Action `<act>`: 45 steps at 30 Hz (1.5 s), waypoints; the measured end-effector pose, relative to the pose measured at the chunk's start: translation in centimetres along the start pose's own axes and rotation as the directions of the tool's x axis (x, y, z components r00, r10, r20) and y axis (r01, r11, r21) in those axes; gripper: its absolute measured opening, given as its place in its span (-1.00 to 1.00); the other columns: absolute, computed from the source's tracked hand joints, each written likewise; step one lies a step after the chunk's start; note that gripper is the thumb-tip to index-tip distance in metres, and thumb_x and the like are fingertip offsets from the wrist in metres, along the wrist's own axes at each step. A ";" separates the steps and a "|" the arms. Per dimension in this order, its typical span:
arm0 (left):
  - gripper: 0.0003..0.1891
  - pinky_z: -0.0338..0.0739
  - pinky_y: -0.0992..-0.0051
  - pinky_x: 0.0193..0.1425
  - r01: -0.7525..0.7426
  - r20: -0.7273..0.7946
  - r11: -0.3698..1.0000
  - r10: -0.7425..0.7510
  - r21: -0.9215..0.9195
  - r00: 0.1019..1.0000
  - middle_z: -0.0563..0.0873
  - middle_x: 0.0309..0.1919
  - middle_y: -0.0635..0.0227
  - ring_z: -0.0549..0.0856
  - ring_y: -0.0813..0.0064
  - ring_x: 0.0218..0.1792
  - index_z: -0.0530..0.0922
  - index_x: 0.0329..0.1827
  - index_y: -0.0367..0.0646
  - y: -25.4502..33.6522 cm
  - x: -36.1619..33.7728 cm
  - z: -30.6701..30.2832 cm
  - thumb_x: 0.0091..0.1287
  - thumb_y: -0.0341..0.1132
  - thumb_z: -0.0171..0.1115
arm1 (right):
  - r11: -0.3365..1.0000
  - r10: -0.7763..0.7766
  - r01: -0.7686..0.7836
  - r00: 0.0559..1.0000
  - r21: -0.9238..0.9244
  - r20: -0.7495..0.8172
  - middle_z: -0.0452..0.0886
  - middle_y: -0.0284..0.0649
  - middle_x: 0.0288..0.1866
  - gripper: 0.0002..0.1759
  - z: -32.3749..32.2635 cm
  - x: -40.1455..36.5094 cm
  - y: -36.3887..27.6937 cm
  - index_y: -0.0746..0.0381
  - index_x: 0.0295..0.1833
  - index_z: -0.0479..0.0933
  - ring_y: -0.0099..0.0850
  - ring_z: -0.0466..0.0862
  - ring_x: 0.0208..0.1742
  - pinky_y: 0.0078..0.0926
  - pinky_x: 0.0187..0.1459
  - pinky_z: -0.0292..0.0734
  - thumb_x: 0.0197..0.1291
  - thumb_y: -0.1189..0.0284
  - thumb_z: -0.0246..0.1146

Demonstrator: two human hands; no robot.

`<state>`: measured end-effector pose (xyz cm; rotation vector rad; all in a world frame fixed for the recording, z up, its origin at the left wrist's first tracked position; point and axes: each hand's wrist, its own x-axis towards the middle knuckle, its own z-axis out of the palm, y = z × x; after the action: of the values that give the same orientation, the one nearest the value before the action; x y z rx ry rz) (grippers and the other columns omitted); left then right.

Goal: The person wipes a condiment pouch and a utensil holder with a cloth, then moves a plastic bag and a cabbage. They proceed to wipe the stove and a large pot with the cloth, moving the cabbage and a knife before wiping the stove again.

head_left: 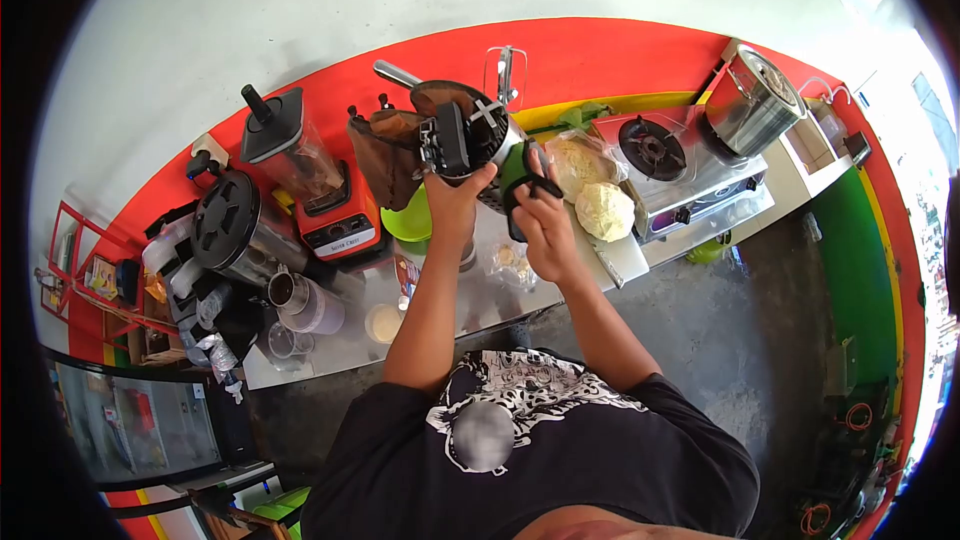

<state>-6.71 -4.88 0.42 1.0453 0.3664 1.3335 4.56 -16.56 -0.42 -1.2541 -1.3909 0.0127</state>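
My left hand point(457, 205) is wrapped round a black boxy device point(452, 140) with a silvery side, raised above the counter. Close beside it, my right hand point(545, 225) has its fingers curled round a black looped piece point(517, 190) with a green part; its exact kind I cannot make out. Behind both hands stands a metal utensil holder point(518, 135), partly covered. A brown cloth point(385, 155) hangs to the left, above a lime green bowl point(408, 220). Right of my right hand, a pale cabbage point(605, 211) rests near a knife point(608, 268).
Left on the counter point(480, 305) are a red-based blender point(335, 225), a large black-lidded container point(235, 225) and a metal-topped jug point(305, 302). At right, a gas stove point(690, 185) bears a tall steel pot point(755, 105). A clear bag point(515, 265) lies near the front edge.
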 end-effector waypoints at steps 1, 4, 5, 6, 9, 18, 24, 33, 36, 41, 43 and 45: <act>-0.60 0.66 0.48 0.06 0.034 0.004 0.999 -0.034 -0.017 0.999 0.82 -0.06 0.36 0.77 0.57 -0.13 0.69 0.10 -0.28 0.2 0.0 -0.4 0.18 -0.52 0.59 | 0.988 -0.038 0.055 0.992 -0.143 0.116 0.60 0.18 0.25 -0.71 -0.3 0.5 -1.2 0.41 0.16 0.59 0.11 0.25 0.69 -0.05 0.59 0.14 0.56 0.40 0.16; -0.56 0.67 0.48 0.06 0.069 0.051 0.994 -0.065 -0.081 0.997 0.82 -0.01 0.33 0.79 0.53 -0.11 0.67 0.15 -0.28 0.9 -0.5 -0.5 0.20 -0.54 0.58 | 0.933 -0.050 0.131 0.969 -0.335 0.242 0.43 0.28 0.48 -0.45 0.0 0.6 -1.7 0.42 0.47 0.39 0.21 -0.01 0.78 0.16 0.71 -0.21 0.62 0.23 0.04; -0.55 0.68 0.48 0.06 0.068 0.065 0.997 -0.066 -0.040 0.996 0.81 -0.01 0.33 0.79 0.53 -0.10 0.67 0.16 -0.28 1.3 -0.9 -0.5 0.18 -0.56 0.59 | 0.949 -0.031 0.080 0.986 -0.305 0.163 0.38 0.29 0.54 -0.40 0.7 0.4 -0.6 0.43 0.55 0.31 0.22 0.01 0.77 0.14 0.71 -0.19 0.64 0.21 0.01; -0.53 0.68 0.48 0.07 0.069 0.080 0.998 -0.069 0.003 0.994 0.81 0.00 0.33 0.79 0.54 -0.09 0.66 0.17 -0.28 1.7 -1.3 -0.4 0.17 -0.58 0.59 | 0.962 -0.008 0.030 0.997 -0.271 0.082 0.32 0.31 0.59 -0.34 1.0 0.9 -0.6 0.44 0.62 0.22 0.22 0.03 0.76 0.13 0.71 -0.16 0.65 0.20 -0.01; -0.51 0.66 0.49 0.05 0.061 0.167 0.983 -0.091 0.175 0.982 0.80 -0.05 0.38 0.75 0.59 -0.12 0.65 0.12 -0.27 2.4 -1.8 -1.3 0.12 -0.55 0.64 | 0.996 0.078 -0.077 0.997 -0.047 0.025 0.27 0.24 0.66 -0.28 0.6 2.0 -0.1 0.45 0.69 0.09 0.11 0.18 0.73 -0.09 0.68 0.01 0.71 0.14 -0.10; -0.50 0.63 0.51 0.05 -0.060 0.184 0.954 0.005 0.294 0.983 0.75 -0.12 0.44 0.71 0.62 -0.11 0.64 0.06 -0.27 2.3 -3.2 -1.0 0.07 -0.46 0.71 | 0.944 0.234 -0.237 0.971 0.228 0.041 0.51 0.12 0.51 -0.30 -0.3 3.2 -1.1 0.44 0.61 0.29 -0.10 0.43 0.60 -0.34 0.59 0.20 0.76 0.06 -0.22; -0.50 0.65 0.50 0.03 0.026 0.075 0.986 -0.039 0.165 0.996 0.76 -0.11 0.42 0.72 0.62 -0.13 0.66 0.07 -0.26 0.9 -2.8 -0.6 0.05 -0.50 0.69 | 0.873 0.397 -0.391 0.917 0.291 0.041 0.23 0.23 0.69 -0.18 0.9 0.4 1.5 0.51 0.67 0.12 -0.03 0.17 0.75 -0.24 0.70 -0.02 0.75 -0.02 -0.32; -0.60 0.64 0.50 -0.06 -0.023 0.044 0.942 0.009 0.335 0.999 0.79 -0.22 0.42 0.71 0.63 -0.23 0.72 -0.06 -0.23 1.1 -2.3 2.3 0.06 -0.43 0.73 | 0.923 0.256 -0.277 0.960 0.265 0.111 0.09 0.26 0.70 -0.18 -1.1 4.2 0.9 0.54 0.65 0.02 0.02 0.01 0.76 -0.17 0.69 -0.14 0.75 -0.02 -0.38; -0.59 0.62 0.47 -0.03 -0.117 0.113 0.903 0.077 0.413 0.991 0.78 -0.19 0.43 0.69 0.65 -0.21 0.71 -0.04 -0.22 0.7 -2.1 2.0 0.07 -0.44 0.73 | 0.786 0.507 -0.513 0.854 0.346 0.114 0.58 0.11 0.42 -0.04 -3.7 7.9 -1.7 0.48 0.47 0.46 -0.20 0.54 0.45 -0.32 0.55 0.27 0.69 -0.20 -0.40; -0.49 0.70 0.41 0.09 0.148 0.148 0.989 -0.150 0.023 0.978 0.79 -0.06 0.41 0.77 0.54 -0.10 0.67 0.12 -0.21 -0.9 -2.1 0.2 0.08 -0.54 0.65 | 0.487 0.554 -0.771 0.636 0.410 0.537 0.62 -0.01 0.40 -0.03 -4.8 10.8 4.0 0.37 0.55 0.42 -0.31 0.64 0.32 -0.33 0.38 0.51 0.59 -0.34 -0.16; -0.47 0.71 0.41 0.10 0.118 0.164 0.991 -0.106 -0.065 0.981 0.79 -0.04 0.40 0.78 0.52 -0.08 0.65 0.16 -0.21 -0.2 -2.1 1.6 0.09 -0.57 0.62 | 0.453 0.504 -0.773 0.634 0.445 0.587 0.64 -0.03 0.37 -0.05 -4.4 11.0 4.9 0.34 0.54 0.42 -0.34 0.68 0.26 -0.34 0.30 0.57 0.58 -0.33 -0.13; -0.45 0.72 0.41 0.12 0.095 0.174 0.983 -0.067 -0.155 0.982 0.79 -0.03 0.38 0.79 0.50 -0.06 0.64 0.20 -0.21 -0.1 -2.2 2.0 0.10 -0.59 0.59 | 0.385 0.459 -0.793 0.608 0.472 0.648 0.74 -0.09 0.22 -0.02 -4.2 10.7 5.2 0.34 0.44 0.52 -0.44 0.76 0.06 -0.39 0.11 0.69 0.54 -0.39 -0.13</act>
<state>-5.68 -7.65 0.67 0.9872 0.1679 1.1722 13.87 -10.09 4.98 -1.0157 -0.9303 1.3786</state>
